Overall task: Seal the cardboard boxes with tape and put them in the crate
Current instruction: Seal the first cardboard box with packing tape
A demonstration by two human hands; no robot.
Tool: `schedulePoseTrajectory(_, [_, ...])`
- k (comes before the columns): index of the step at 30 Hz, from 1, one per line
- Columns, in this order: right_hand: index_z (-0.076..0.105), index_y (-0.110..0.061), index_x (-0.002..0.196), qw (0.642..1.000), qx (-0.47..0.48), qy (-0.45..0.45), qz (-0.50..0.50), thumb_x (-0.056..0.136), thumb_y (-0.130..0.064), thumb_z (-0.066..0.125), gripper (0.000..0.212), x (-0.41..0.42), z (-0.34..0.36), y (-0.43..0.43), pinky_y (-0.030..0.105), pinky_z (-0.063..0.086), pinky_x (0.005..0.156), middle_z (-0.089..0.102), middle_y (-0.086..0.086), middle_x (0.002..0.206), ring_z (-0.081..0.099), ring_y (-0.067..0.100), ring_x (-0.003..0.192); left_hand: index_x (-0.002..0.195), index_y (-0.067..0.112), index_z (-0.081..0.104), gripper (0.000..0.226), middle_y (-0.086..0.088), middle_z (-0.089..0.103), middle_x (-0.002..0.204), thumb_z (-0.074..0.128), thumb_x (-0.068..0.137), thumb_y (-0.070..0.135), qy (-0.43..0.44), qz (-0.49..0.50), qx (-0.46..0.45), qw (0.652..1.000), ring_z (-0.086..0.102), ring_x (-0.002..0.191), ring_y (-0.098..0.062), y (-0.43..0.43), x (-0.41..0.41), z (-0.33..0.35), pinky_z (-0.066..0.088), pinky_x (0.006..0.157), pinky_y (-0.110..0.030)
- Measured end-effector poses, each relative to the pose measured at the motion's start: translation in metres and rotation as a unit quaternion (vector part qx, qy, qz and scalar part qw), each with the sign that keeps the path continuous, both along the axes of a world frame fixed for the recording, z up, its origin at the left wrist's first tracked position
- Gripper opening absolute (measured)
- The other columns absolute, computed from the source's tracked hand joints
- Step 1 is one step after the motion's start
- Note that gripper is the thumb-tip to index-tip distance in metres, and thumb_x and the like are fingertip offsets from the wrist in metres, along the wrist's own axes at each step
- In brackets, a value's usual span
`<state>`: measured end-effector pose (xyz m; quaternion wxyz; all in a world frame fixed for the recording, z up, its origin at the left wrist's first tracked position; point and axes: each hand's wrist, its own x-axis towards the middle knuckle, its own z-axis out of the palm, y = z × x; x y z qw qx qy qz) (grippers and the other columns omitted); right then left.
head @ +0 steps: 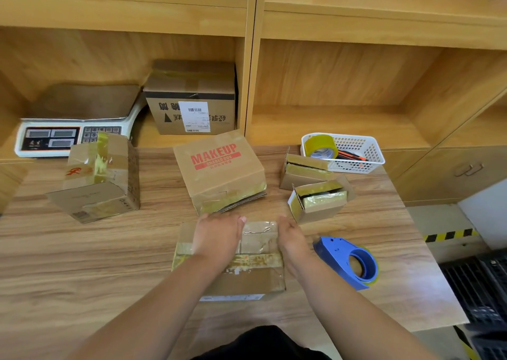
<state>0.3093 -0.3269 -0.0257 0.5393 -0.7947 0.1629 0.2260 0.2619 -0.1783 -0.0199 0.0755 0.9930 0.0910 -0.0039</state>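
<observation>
Left grip (216, 236) presses flat on the near box (258, 250) at table (82, 277) centre; right grip (290, 236) lies straight-fingered along its right edge; neither grasps. Two small boxes (318, 203) stand open. Judgement: sealing incomplete, crate (477, 285) loading pending.

The table (82, 263) is showing a smooth wood-grain top with a soft satin sheen, and the shelving (343, 79) behind is wearing the same pale wood. The nearest box (255, 280) is showing matt brown cardboard under glossy, wrinkled clear tape (259, 239). The MAKEUP box (219, 173) is displaying matt card with red print. The tape dispenser (340, 250) is gleaming as smooth blue plastic. The basket (369, 151) is looking like white perforated plastic. The scale's pan (87, 100), blurred here, is possibly reflecting as dull metal.
</observation>
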Motion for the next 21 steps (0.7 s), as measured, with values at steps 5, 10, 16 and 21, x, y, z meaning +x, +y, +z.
schedulePoseTrajectory(5, [0.064,-0.026,0.092,0.998,0.012,-0.066,0.003,0.098,-0.019,0.045,0.021,-0.005,0.001,-0.031,0.022,0.041,0.079,0.064,-0.004,0.098,0.057,0.011,0.093,0.092,0.025,0.061,0.037,0.007,0.064,0.08,0.026,0.101,0.032,-0.033,0.014,-0.085,0.996,0.058,0.075,-0.016,0.0,0.001,0.001,0.039,0.084,-0.029])
schedulePoseTrajectory(10, [0.068,-0.039,0.101,0.947,-0.058,-0.288,0.13,0.091,-0.018,0.061,0.024,-0.009,0.004,-0.025,0.017,0.034,0.093,0.051,-0.01,0.107,0.042,0.006,0.108,0.103,0.025,0.073,0.031,0.01,0.068,0.095,0.059,0.088,0.002,-0.177,-0.014,-0.271,0.946,0.058,0.093,-0.014,0.005,-0.01,0.002,0.03,0.085,-0.027])
schedulePoseTrajectory(16, [0.075,-0.03,0.098,0.911,-0.129,-0.341,0.194,0.086,-0.026,0.068,0.015,-0.008,-0.001,-0.008,0.035,0.033,0.098,0.049,-0.012,0.106,0.034,0.011,0.11,0.091,0.022,0.078,0.03,0.006,0.07,0.085,0.074,0.074,-0.003,-0.191,-0.081,-0.191,0.959,0.061,0.085,-0.027,0.002,-0.012,0.004,0.035,0.074,-0.035])
schedulePoseTrajectory(21, [0.075,-0.032,0.096,0.921,-0.118,-0.3,0.218,0.088,-0.027,0.066,0.014,0.0,0.003,-0.008,0.031,0.029,0.098,0.049,-0.015,0.097,0.033,0.007,0.105,0.109,0.029,0.072,0.027,0.012,0.067,0.107,0.056,0.093,0.014,-0.117,-0.05,-0.199,0.972,0.048,0.111,-0.017,0.006,-0.009,0.003,0.025,0.085,-0.029])
